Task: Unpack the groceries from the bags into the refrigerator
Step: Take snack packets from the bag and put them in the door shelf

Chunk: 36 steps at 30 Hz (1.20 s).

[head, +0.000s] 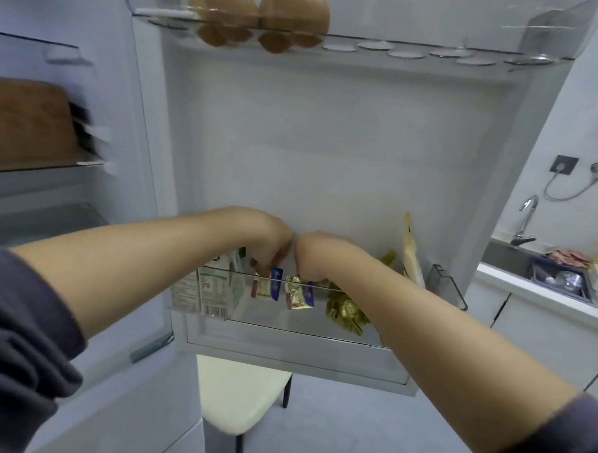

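Two foil packets are held inside the lower-centre door shelf [263, 316]: the left packet [264, 288] is pinched by the curled left hand [269, 240], the right packet [298, 294] by the curled right hand [318, 258]. They are flanked by one carton [212, 287] and one gold bag [345, 312].

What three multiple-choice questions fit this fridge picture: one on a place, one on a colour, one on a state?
1. Where does the carton stand?
A. in the egg tray
B. at the left end of the door shelf
C. on the chair

2. What colour are the eggs?
A. white
B. blue
C. brown

3. What are the left hand and right hand doing?
A. hanging empty
B. each pinching a foil packet
C. gripping the tap

1 B: the carton stands upright at the shelf's left end.
2 C: the shells look brown.
3 B: a packet hangs from each hand's fingers over the shelf.
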Motion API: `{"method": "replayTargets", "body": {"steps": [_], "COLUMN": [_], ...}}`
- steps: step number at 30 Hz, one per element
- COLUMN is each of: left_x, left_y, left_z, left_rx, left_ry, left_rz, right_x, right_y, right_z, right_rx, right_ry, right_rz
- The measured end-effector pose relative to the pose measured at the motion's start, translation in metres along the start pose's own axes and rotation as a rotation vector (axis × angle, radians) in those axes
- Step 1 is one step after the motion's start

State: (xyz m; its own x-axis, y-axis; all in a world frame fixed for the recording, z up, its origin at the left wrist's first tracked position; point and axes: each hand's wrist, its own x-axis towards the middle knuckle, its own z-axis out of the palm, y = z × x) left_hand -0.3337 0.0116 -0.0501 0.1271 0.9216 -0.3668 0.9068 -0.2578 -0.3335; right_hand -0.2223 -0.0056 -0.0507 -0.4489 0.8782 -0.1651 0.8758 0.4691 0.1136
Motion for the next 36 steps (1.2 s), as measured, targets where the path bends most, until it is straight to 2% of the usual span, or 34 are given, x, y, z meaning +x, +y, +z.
{"method": "replayTargets", "body": {"steps": [5, 10, 14, 18, 26, 30, 36], "left_x": [0.007, -0.006, -0.006, -0.004, -0.007, -0.008, -0.03], "left_y": [0.005, 0.003, 0.002, 0.005, 0.008, 0.008, 0.007], "left_z": [0.012, 0.005, 0.005, 0.009, 0.009, 0.008, -0.011], "left_rx": [0.146, 0.127, 0.056, 0.04, 0.087, 0.056, 0.101], "left_ry": [-0.019, 0.024, -0.078, -0.17, -0.038, -0.045, 0.064], "left_rz": [0.031, -0.007, 0.056, 0.133, 0.055, 0.022, -0.117], "right_x": [0.003, 0.002, 0.005, 0.009, 0.016, 0.017, -0.008], "right_y": [-0.003, 0.001, 0.003, 0.003, -0.001, 0.0, 0.01], "right_z": [0.007, 0.003, 0.002, 0.008, 0.013, 0.013, -0.004], "right_rx": [-0.071, -0.099, -0.093, -0.071, -0.064, -0.055, -0.001], "right_ry": [-0.008, -0.042, -0.146, -0.121, -0.093, -0.098, 0.082], "right_rz": [-0.032, -0.07, -0.1, -0.124, -0.114, -0.122, -0.119]}}
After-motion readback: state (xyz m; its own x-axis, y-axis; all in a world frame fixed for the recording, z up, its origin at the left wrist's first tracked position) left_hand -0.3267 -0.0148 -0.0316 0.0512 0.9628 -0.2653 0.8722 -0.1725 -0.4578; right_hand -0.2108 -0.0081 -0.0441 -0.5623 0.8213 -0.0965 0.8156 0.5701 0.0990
